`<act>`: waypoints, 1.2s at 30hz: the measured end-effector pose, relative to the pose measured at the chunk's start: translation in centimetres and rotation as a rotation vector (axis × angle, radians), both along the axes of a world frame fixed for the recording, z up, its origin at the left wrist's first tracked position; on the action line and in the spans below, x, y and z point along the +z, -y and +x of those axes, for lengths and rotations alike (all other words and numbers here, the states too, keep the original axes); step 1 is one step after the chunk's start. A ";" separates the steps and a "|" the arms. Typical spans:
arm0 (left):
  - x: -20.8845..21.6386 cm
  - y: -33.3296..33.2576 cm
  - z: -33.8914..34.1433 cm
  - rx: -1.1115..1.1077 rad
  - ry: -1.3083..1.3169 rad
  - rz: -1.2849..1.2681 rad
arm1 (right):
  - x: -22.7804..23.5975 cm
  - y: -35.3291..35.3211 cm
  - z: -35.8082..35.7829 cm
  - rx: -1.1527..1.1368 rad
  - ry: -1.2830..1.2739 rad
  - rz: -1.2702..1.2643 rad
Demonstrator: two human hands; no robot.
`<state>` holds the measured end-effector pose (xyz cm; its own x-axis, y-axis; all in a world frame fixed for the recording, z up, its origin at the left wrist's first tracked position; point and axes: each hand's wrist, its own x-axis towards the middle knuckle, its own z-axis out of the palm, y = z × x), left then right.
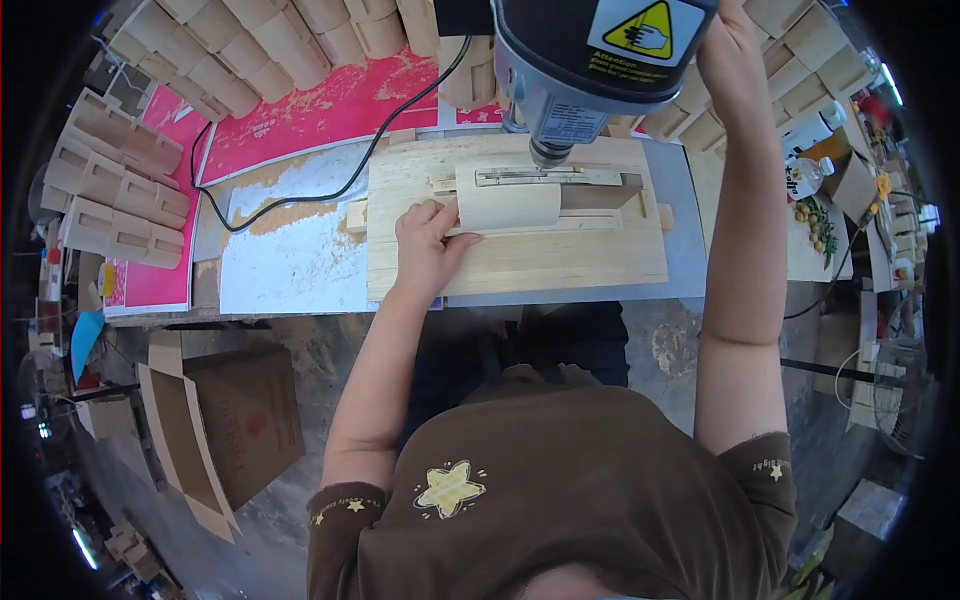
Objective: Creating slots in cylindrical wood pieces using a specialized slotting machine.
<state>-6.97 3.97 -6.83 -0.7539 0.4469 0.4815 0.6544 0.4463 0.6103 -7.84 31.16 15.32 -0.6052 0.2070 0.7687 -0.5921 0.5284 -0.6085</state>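
My left hand (430, 240) grips the left end of a pale, curved wooden piece (510, 203), with its thumb along the near edge. The piece lies in a wooden jig board (520, 268) that has a long slotted strip (550, 178) and a dark opening at the right. Right above the strip hangs the chuck (550, 153) of a blue-grey drill press (575, 75); a bit cannot be made out. My right hand (728, 50) is raised at the right side of the drill head, its fingers mostly hidden at the upper edge.
Stacks of similar wooden pieces (125, 190) stand at the left and along the back. A black cable (375, 150) crosses the sawdust-strewn table (290, 255). An opened cardboard box (245, 425) is on the floor at the left. White bottles (808, 177) stand at the right.
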 end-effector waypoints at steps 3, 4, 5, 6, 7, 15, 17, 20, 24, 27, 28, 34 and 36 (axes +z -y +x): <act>0.1 -0.6 0.0 -0.004 -0.016 -0.002 | 2.5 0.2 1.5 0.029 0.139 0.032; 0.4 -0.8 0.0 -0.018 -0.018 0.010 | 2.7 0.6 2.7 -0.156 0.100 0.174; 0.4 -0.3 0.1 -0.007 -0.020 0.014 | 2.4 1.4 3.4 -0.315 0.057 0.307; 0.3 0.2 0.2 0.012 -0.020 0.006 | 2.0 1.9 4.3 -0.297 0.057 0.300; 0.3 0.3 0.2 0.005 -0.004 0.012 | 1.9 2.1 5.8 -0.364 0.156 0.346; 0.3 -0.2 -0.1 -0.005 -0.010 0.016 | -5.1 4.4 12.1 -0.358 0.152 0.312; 0.2 -0.1 -0.2 -0.002 -0.015 0.004 | -7.5 4.3 12.1 -0.354 0.185 0.287; 0.0 -0.2 -0.2 -0.003 0.024 0.013 | -11.5 3.7 10.9 -0.281 0.106 0.210; 0.2 -0.4 -0.1 -0.016 0.020 0.024 | -13.6 3.2 9.7 -0.266 0.007 0.240; -0.1 -0.2 0.0 -0.006 0.008 0.008 | -12.8 3.2 10.2 -0.267 -0.004 0.289; -0.2 -0.1 0.1 -0.004 0.067 0.011 | -12.2 3.1 10.4 -0.267 -0.023 0.341; 1.0 -0.8 1.3 0.082 0.039 -0.128 | -0.9 2.3 7.4 -0.312 -0.042 0.225; 1.0 -2.6 1.8 0.095 -0.019 -0.148 | 2.1 1.4 3.8 -0.417 0.078 0.274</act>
<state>-5.19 6.53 -5.83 -0.7875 0.4413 0.4303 0.6159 0.5910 0.5210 -4.01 29.81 17.39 -0.5723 0.2400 0.7841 -0.2550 0.8567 -0.4483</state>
